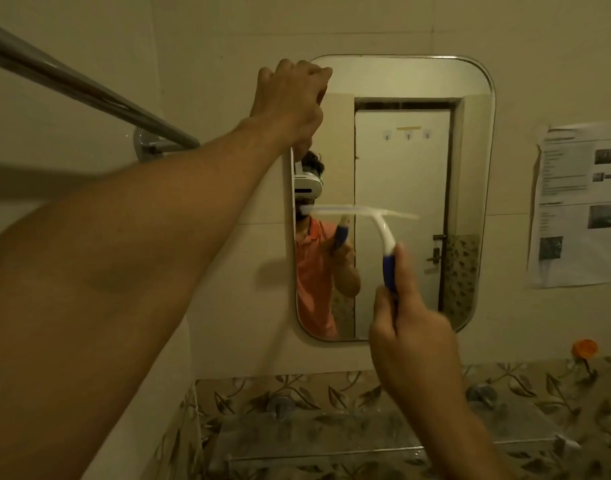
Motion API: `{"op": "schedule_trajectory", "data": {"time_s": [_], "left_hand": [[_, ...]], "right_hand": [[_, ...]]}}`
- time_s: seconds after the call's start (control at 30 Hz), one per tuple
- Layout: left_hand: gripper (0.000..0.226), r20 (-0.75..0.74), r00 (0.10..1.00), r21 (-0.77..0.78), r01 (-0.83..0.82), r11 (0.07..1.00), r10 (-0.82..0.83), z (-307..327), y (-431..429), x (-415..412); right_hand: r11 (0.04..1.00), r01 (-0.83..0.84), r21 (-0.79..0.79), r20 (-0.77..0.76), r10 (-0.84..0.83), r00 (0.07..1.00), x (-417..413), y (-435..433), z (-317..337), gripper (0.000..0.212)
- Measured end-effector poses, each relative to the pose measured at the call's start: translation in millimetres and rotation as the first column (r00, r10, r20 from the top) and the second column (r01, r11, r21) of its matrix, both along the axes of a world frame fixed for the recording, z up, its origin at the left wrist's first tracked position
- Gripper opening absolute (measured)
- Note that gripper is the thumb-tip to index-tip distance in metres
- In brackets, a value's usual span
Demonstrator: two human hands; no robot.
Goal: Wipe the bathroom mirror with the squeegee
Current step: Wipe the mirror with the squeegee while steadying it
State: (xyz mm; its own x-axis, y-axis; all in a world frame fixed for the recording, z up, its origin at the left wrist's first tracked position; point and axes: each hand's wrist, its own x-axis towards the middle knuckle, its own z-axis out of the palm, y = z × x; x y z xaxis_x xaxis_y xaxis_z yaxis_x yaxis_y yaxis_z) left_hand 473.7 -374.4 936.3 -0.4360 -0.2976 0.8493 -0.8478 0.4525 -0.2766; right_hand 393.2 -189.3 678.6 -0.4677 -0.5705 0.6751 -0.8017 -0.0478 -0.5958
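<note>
Blue-handled squeegee (388, 261): our right hand (406, 327) wraps it, blade flat across the mirror (470, 168); our left hand (290, 102) clutches the mirror's corner, steadying it.

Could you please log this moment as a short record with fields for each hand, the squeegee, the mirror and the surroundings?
left hand: left hand grips the mirror's upper left corner
right hand: right hand closed around the squeegee's blue handle
squeegee: squeegee blade horizontal, about mid-height on the glass, left half
mirror: mirror, rounded corners, wall-mounted
surroundings: metal rail at left, printed sheet on wall at right, glass shelf below
</note>
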Motion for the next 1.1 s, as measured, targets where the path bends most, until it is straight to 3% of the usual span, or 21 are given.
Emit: {"op": "schedule_trajectory", "data": {"time_s": [0.17,0.37,0.53,0.87,1.1], "left_hand": [[0.047,0.079,0.995,-0.016,-0.066,0.998,0.067,19.7,0.6,0.7],[0.033,0.144,0.985,-0.038,-0.094,0.995,0.098,22.4,-2.2,2.3],[0.041,0.175,0.975,-0.086,-0.124,0.989,0.138,7.0,-9.7,2.0],[0.048,0.091,0.98,-0.161,-0.161,0.974,0.177,-14.8,-17.3,-11.3],[0.073,0.014,0.987,-0.137,-0.158,0.978,0.162,-31.5,-18.4,-19.3]], "right_hand": [[0.997,-0.045,-0.065,-0.057,0.042,0.998,10.8,-15.9,87.5,0.057],[0.997,-0.023,-0.078,-0.05,0.019,0.999,6.9,-46.5,122.1,0.065],[0.997,0.012,-0.071,-0.07,-0.017,0.997,10.2,-52.8,113.5,0.068],[0.998,0.007,-0.063,-0.059,-0.01,0.998,11.4,-59.5,78.5,0.074],[0.998,0.02,0.053,-0.062,-0.016,0.998,22.2,-52.2,20.4,0.073]]}}
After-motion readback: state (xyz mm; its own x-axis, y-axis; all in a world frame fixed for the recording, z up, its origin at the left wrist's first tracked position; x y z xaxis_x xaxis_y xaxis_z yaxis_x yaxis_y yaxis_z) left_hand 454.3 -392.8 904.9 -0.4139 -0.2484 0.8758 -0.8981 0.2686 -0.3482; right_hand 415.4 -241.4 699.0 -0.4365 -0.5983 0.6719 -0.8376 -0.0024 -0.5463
